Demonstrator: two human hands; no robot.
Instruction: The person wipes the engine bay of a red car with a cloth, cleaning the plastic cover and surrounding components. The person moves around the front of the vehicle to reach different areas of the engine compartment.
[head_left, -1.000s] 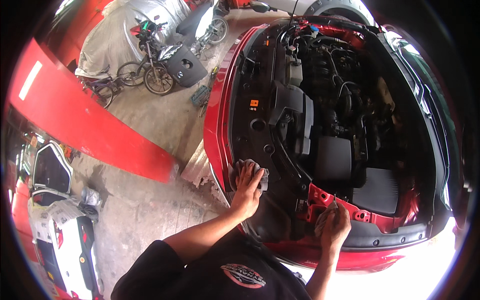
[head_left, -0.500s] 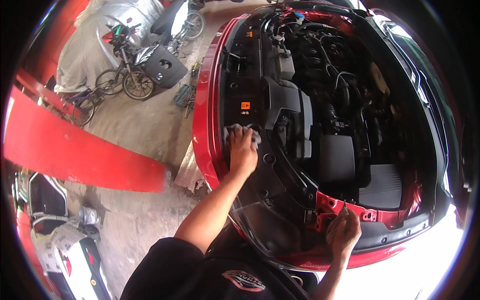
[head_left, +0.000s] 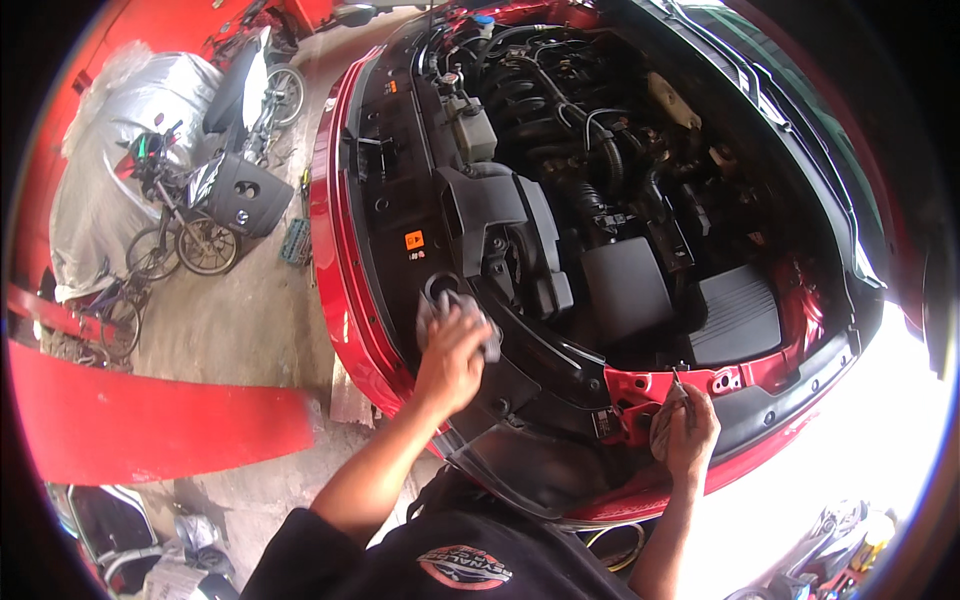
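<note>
My left hand presses a crumpled grey cloth onto the black plastic panel along the front of a red car's engine bay. The cloth lies just nearer to me than a round hole in that panel. My right hand is closed around a second greyish cloth, by the red metal edge at the bay's near side. A thin pointed tip sticks up from its fingers; the kind of tool is hidden.
The engine, a black box cover and a ribbed cover fill the bay. To the left are a red post, parked motorcycles and a silver cover sheet. Assorted items lie at lower right.
My left hand and its cloth have slid along the black panel toward me, uncovering the round hole. The view has shifted; my right hand stays by the red metal edge.
</note>
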